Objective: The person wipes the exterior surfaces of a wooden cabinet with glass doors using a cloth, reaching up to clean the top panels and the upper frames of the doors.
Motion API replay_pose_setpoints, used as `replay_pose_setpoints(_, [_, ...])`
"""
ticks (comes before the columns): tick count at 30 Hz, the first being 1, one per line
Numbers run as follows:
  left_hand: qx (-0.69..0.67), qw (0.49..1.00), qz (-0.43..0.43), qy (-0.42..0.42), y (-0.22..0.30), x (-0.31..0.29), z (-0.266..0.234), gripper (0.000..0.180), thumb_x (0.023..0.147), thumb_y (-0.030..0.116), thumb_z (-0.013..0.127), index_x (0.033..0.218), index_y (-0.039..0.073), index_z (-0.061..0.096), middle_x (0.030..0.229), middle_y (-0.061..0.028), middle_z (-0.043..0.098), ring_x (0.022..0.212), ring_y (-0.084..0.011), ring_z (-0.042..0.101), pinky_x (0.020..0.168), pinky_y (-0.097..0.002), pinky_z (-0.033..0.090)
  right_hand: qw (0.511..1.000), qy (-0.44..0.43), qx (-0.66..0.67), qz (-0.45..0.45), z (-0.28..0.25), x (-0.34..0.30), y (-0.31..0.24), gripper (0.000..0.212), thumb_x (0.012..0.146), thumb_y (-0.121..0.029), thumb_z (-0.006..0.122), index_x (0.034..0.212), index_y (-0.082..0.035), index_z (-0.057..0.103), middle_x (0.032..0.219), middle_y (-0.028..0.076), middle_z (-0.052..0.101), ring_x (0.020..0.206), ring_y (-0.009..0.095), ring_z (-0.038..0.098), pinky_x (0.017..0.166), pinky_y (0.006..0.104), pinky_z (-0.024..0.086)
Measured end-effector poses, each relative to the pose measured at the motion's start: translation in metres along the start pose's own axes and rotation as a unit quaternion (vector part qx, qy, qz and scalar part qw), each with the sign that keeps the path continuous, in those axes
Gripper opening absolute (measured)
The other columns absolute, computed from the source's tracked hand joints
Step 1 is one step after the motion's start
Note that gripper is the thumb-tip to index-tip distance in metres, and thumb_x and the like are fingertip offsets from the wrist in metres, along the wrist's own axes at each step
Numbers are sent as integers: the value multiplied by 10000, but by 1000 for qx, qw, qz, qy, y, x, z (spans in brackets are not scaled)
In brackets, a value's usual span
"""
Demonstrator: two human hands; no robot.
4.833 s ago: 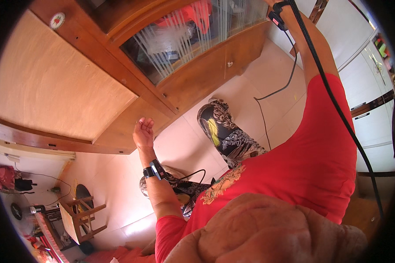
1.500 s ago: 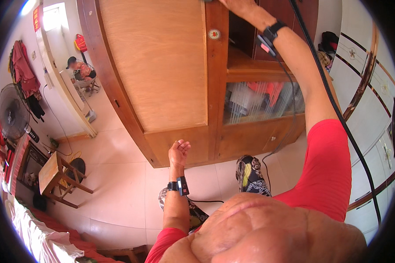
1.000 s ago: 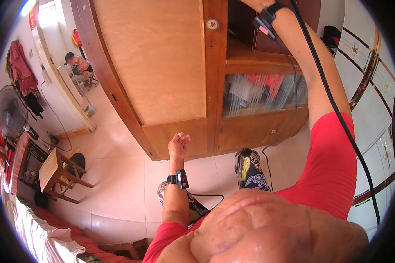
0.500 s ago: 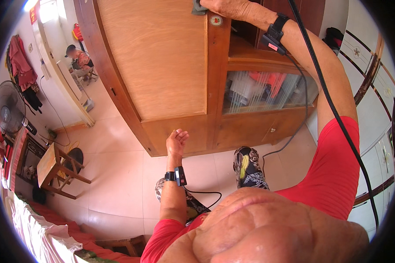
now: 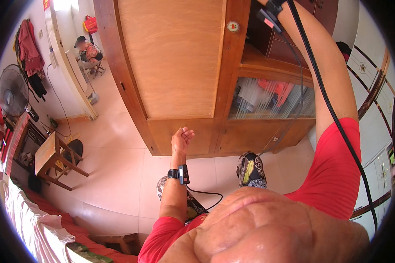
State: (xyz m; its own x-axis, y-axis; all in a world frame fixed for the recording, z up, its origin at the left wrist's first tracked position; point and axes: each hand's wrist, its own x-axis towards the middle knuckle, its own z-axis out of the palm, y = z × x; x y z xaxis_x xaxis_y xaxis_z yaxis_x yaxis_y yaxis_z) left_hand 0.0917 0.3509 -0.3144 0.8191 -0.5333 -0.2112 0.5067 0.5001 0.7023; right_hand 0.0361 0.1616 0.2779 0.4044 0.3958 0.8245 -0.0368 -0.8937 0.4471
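Note:
My left hand (image 5: pixel 183 139) hangs low in front of the wooden cabinet (image 5: pixel 175 61), with its fingers loosely bent and nothing in them. It is open and appears apart from the cabinet's lower panel. My right arm (image 5: pixel 333 65) reaches up across the cabinet's right side. The top edge of the picture cuts off my right hand, so its fingers and anything in them are hidden. A black band with a small box sits on each wrist. On the cabinet's upright is a round decorated knob (image 5: pixel 233 26), and below the open shelf is a striped glass pane (image 5: pixel 267 98).
A wooden stool (image 5: pixel 59 160) and a standing fan (image 5: pixel 14 90) are on the left. A person (image 5: pixel 88 52) sits beyond the doorway. White patterned cupboards (image 5: pixel 373 70) line the right side. A thick black cable (image 5: pixel 324 87) crosses my right arm. Draped cloth (image 5: pixel 35 223) lies lower left.
My right hand, earlier holding a grey-green cloth against the cabinet's upper door edge, has moved up and right out of the picture. The view has shifted slightly; my left hand keeps its pose.

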Motion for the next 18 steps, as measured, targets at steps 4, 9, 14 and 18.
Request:
replay_pose_setpoints(4, [-12,1000,3,-2,2,-3,2,256,1004,271,418,979,69,573,919,-124,692,815,-229,659,732,-311,519,919,56,-254,-297,58,-44,-18,122,806,-192,567,760,-90,618,749,85,575,676,248,590,565,364,515])
replay_pose_setpoints(9, [-12,1000,2,-5,9,-8,5,256,1009,270,408,975,77,573,899,-107,694,807,-212,661,675,-275,490,877,116,-235,-403,50,-67,-61,135,795,-244,554,767,-113,569,748,45,538,719,178,549,562,314,465])
replay_pose_setpoints(14, [-17,1000,11,-4,4,-15,16,262,999,272,424,994,62,582,884,-107,702,767,-201,671,635,-266,463,903,44,-338,-261,29,-10,-14,124,785,-204,547,811,-86,576,787,51,574,778,231,582,658,358,482])
replay_pose_setpoints(18, [-40,999,28,-8,10,-10,3,270,985,279,446,1014,53,592,882,-105,710,755,-189,677,622,-266,448,923,214,-296,-123,28,24,5,86,782,-146,553,774,-67,584,799,76,594,780,285,609,693,406,502])
